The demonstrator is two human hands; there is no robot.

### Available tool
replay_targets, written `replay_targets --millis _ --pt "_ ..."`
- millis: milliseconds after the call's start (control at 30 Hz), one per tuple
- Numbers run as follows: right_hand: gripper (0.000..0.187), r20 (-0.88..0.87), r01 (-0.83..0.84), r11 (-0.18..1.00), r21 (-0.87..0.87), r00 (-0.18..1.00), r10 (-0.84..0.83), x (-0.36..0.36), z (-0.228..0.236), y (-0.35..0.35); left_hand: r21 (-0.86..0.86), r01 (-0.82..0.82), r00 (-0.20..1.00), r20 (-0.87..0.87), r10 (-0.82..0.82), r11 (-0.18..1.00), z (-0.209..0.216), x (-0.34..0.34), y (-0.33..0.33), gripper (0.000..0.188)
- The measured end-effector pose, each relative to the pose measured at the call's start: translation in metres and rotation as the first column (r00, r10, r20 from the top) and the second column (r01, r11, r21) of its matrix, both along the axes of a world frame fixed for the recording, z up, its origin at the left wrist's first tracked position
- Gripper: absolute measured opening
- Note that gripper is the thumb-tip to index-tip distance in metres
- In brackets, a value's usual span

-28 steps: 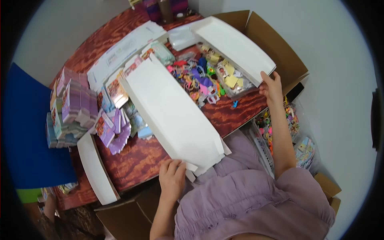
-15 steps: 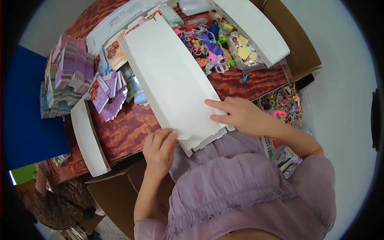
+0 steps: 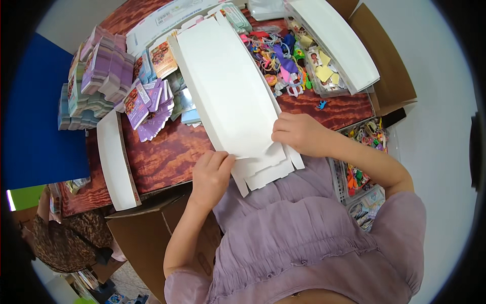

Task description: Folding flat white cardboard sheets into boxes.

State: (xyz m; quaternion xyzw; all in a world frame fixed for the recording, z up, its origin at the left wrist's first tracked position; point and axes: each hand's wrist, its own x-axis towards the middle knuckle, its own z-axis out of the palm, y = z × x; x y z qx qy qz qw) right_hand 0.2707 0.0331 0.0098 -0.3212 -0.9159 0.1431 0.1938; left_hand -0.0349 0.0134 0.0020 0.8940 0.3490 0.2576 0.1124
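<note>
Left hand [image 3: 212, 177], right hand [image 3: 299, 134] pinching carton [image 3: 228, 86] mid-frame, between cards [image 3: 104, 71] upper left and trinkets [image 3: 281, 60] top centre, box [image 3: 383, 58] upper right

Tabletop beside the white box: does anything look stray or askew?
A small blue trinket lies apart from the jumbled pile of colourful trinkets, looking stray. The purple packets are fanned unevenly, unlike the stacked bundles to their left.

No text legible: print on the purple cards [image 3: 137, 107] at left and barcode label [image 3: 163, 19] on the far white box [image 3: 185, 13] too small.
</note>
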Motion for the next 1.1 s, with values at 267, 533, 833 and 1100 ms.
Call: replay_targets --millis 267,533,833,1100 --pt "0.02 0.069 -0.046 0.991 0.127 0.997 0.037 -0.003 -0.015 -0.014 0.039 0.004 1.0 -0.02 -0.004 0.999 -0.022 0.018 -0.007 0.03" --pt "0.059 0.185 -0.099 0.994 0.038 0.979 0.091 -0.004 0.005 -0.026 0.04 -0.017 1.0 0.007 0.017 0.999 -0.021 0.021 -0.01 0.028" --pt "0.045 0.101 -0.175 0.977 0.124 0.982 0.163 0.002 -0.005 -0.022 -0.069 0.061 0.998 -0.009 -0.061 0.996 0.0 0.015 -0.018 0.044" --pt "0.021 -0.036 -0.171 0.978 0.119 0.984 0.176 -0.003 -0.013 -0.026 -0.035 0.048 0.999 -0.01 -0.049 0.998 -0.014 0.009 -0.03 0.044"
